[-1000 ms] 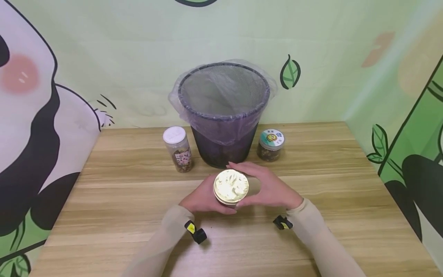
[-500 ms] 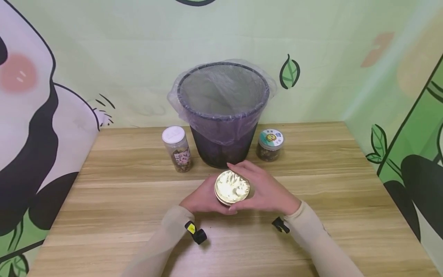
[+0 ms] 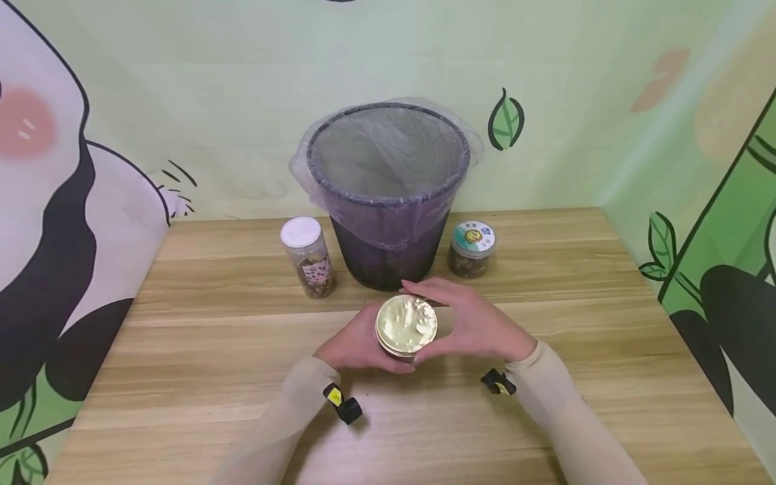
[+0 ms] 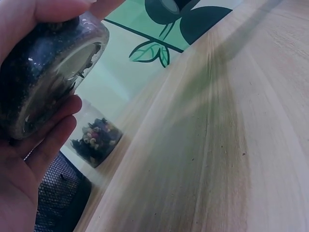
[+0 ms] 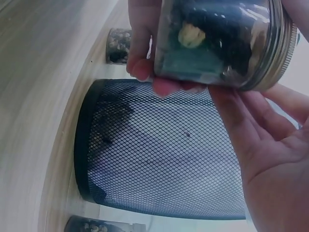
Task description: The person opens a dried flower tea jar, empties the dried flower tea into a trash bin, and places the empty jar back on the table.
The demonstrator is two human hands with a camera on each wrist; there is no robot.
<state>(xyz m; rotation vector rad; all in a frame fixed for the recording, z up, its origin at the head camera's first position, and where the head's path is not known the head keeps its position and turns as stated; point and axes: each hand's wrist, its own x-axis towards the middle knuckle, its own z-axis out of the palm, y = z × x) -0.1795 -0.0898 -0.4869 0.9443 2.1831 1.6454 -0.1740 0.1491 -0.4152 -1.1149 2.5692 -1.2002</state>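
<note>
A clear jar [image 5: 217, 43] with dark contents and a pale round piece inside is held just in front of the mesh bin. Its gold lid [image 3: 406, 325] faces up toward the head camera. My left hand [image 3: 354, 342] grips the jar's body from the left, fingers curled round it. From the right, my right hand [image 3: 479, 325] spans the lid, thumb at the near edge and fingertips at the far edge, with a gap between palm and lid. In the left wrist view the jar's base [image 4: 60, 82] shows above the table.
A black mesh bin [image 3: 388, 259] with a clear plastic liner stands at the back. Left of it is a tall white-lidded jar [image 3: 315, 266]; right of it, a short jar [image 3: 471, 250] with a green-and-white label. All stand on the wooden table [image 3: 230, 364] against a printed backdrop.
My right hand turned inward round the lid half a second ago, its palm close to it, and has now swung back out. The left hand and jar stay nearly in place.
</note>
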